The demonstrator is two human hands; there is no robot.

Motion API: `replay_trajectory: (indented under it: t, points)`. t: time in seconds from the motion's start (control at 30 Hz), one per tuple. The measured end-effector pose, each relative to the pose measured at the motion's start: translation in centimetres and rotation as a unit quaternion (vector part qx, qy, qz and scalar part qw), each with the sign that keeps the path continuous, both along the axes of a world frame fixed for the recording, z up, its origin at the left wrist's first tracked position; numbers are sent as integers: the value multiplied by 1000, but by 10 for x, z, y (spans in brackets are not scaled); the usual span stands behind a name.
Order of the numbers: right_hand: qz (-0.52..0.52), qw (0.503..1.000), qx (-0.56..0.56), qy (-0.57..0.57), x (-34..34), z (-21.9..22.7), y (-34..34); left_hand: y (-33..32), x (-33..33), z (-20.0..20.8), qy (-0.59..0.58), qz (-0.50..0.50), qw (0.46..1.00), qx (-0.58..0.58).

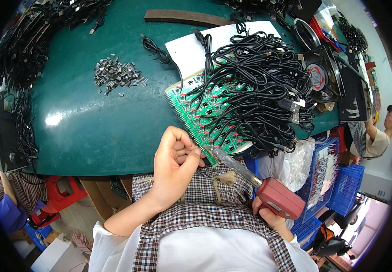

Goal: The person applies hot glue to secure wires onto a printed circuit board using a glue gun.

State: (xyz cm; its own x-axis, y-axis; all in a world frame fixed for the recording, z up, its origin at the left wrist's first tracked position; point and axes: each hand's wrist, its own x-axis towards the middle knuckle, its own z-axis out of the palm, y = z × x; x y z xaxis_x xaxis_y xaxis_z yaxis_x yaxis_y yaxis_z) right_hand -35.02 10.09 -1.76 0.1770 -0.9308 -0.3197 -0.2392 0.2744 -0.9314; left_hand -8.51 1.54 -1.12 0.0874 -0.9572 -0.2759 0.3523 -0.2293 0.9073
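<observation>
My right hand [269, 214] grips a soldering iron [279, 198] by its dark red, block-shaped handle. The long metal shaft slants up and left, and its tip reaches the near edge of a green circuit board panel [182, 105]. Right at that edge, my left hand [174, 161] has its fingers curled into a pinch beside the tip. What those fingers hold, if anything, is hidden. Small components with red wires sit in rows across the panel. Coiled black USB cables [259, 86] lie heaped over its right side.
Small metal connectors [116, 75] form a pile on the green table [91, 136]. A dark bar [187, 18] lies at the back, near a white sheet [182, 50]. A solder reel [318, 77] stands at right, above blue crates [345, 188]. Other people sit at both sides.
</observation>
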Motion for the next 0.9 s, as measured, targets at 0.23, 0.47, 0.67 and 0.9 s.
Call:
replay_trajectory:
  t: [0.23, 0.47, 0.67, 0.9]
  points:
    - [28, 994, -71, 81, 3, 3, -4, 0, -2, 0, 0, 2, 1000, -1]
    - [32, 991, -49, 120, -5, 3, 4, 1, -2, -1, 1, 4, 1000, -6]
    - [15, 991, -72, 115, -1, 2, 2, 1, -2, -2, -2, 5, 1000, -5]
    - [-10, 991, -92, 92, 1, 5, 1, 1, -2, -2, -8, 6, 1000, -5]
